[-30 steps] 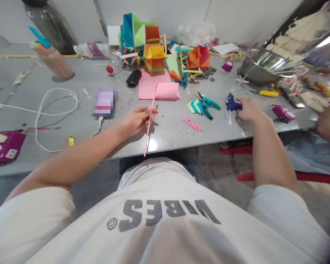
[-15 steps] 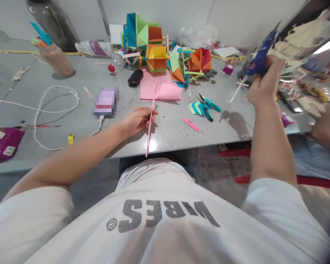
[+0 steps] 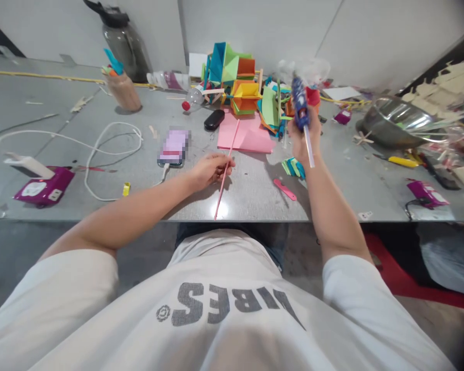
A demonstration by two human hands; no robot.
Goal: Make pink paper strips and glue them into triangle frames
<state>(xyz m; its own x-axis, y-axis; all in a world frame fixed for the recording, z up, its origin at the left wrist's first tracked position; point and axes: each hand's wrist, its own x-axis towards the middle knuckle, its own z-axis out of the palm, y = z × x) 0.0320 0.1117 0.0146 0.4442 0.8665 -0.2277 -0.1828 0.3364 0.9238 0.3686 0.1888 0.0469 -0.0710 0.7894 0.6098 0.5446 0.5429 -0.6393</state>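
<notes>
Between the fingertips of my left hand (image 3: pixel 213 170) is a thin pink stick (image 3: pixel 223 183), slanting over the near part of the grey table. My right hand (image 3: pixel 304 136) is wrapped round a blue glue gun (image 3: pixel 300 103), raised above the table; a clear glue stick (image 3: pixel 308 147) juts from its back end toward me. Pink paper sheets (image 3: pixel 247 136) lie just beyond my left hand. Near my right forearm are a pink folding cutter (image 3: pixel 285 189) and small green and teal paper strips (image 3: pixel 292 167), partly hidden by the arm.
Folded colored paper shapes (image 3: pixel 243 77) stand at the back. A phone (image 3: pixel 174 146) with a white cable (image 3: pixel 88 170) lies left, near a purple power socket (image 3: pixel 46 188) and a wooden cup (image 3: pixel 122 93). A metal bowl (image 3: pixel 386 123) and another purple socket (image 3: pixel 427 193) are at right.
My right hand has brought the glue gun leftward, from the far right to near the middle. My left hand still holds the pink stick. The view has shifted somewhat.
</notes>
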